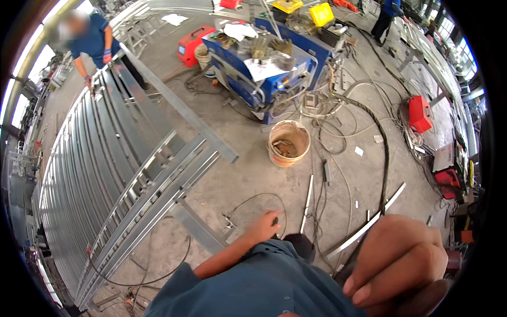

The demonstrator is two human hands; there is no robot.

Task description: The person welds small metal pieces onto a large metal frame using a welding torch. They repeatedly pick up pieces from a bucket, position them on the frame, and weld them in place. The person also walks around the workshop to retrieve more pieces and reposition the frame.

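Observation:
My left hand [262, 227] is low in front of my body, its fingers curled. A small dark thing shows at its fingertips, too small to name. Close to the camera at the lower right is my right hand [398, 261], its fingers folded in; whatever it holds, if anything, is hidden. To the left of my left hand stands a rack of long grey metal profiles [100, 137], laid side by side. A loose metal bar [179, 105] lies slantwise over its far end. Ahead of me on the concrete floor is a dirty white bucket [289, 143] with brownish scraps inside.
A co-worker [97, 39] in dark blue holds the far end of the rack. Blue machines [264, 68] carry gloves and papers. Black cables [384, 153] and a white strip [367, 224] cross the floor. Red boxes [420, 114] stand at the right.

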